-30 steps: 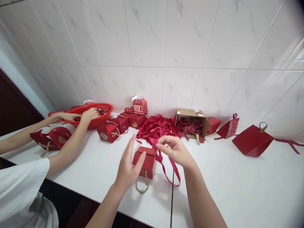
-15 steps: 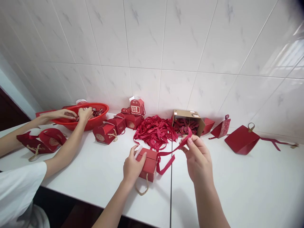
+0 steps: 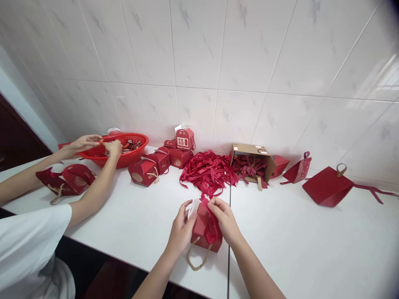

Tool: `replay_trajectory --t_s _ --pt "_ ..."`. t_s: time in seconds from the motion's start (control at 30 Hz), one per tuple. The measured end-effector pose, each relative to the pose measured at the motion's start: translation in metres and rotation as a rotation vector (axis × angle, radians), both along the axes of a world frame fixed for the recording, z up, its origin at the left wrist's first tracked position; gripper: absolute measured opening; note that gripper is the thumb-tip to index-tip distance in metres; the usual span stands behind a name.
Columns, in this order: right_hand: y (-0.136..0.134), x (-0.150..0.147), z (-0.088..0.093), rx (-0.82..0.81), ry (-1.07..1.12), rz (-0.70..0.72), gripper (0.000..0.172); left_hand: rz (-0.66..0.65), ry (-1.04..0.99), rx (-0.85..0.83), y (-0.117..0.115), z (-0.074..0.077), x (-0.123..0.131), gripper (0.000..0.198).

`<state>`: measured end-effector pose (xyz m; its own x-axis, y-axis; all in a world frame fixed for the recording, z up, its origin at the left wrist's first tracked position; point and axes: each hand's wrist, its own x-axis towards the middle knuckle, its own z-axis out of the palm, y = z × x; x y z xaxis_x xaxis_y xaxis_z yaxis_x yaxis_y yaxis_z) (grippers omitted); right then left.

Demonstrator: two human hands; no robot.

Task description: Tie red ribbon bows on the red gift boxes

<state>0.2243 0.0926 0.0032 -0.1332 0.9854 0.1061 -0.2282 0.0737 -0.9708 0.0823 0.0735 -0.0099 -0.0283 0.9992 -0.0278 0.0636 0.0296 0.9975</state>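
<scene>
The left hand (image 3: 182, 228) is cupping the left side of a small red gift box (image 3: 201, 226), fingers curled around its upper edge, while the right hand (image 3: 225, 220) is pinching a red ribbon (image 3: 212, 233) at the box's top — thumb and fingers closed on the strip, which is bunching in loops down the front. The gift box is tilting near the front edge of the white table (image 3: 311, 245), just this side of the ribbon pile (image 3: 208, 170), its rope handle (image 3: 196, 261) trailing toward the person. The step in hand is looking like tying the ribbon at the top; a knot there is calling for a steady left grip and taut ends. Off to the left, another person's hands (image 3: 114, 147) are working in a red basin (image 3: 131, 155).
</scene>
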Motion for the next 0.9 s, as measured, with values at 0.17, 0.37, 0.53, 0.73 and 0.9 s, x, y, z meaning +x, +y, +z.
replay_trajectory --t_s 0.17,0.37,0.53,0.73,0.9 --pt "-0.001 0.002 0.001 0.033 -0.172 0.057 0.022 -0.011 -0.104 -0.026 -0.007 0.005 -0.005 0.052" --pt "-0.005 -0.004 0.004 0.100 -0.347 0.075 0.017 -0.002 -0.073 -0.016 -0.009 0.008 -0.003 0.053" --pt "-0.004 -0.006 0.005 0.113 -0.447 0.015 0.016 -0.061 -0.072 -0.022 -0.012 0.008 -0.007 0.057" --pt "-0.003 -0.009 0.006 0.125 -0.503 -0.001 0.016 -0.159 -0.031 -0.022 -0.009 0.015 -0.016 0.037" --pt "-0.006 -0.011 0.012 0.146 -0.529 -0.022 0.018 -0.182 0.043 0.040 0.007 0.018 -0.013 0.033"
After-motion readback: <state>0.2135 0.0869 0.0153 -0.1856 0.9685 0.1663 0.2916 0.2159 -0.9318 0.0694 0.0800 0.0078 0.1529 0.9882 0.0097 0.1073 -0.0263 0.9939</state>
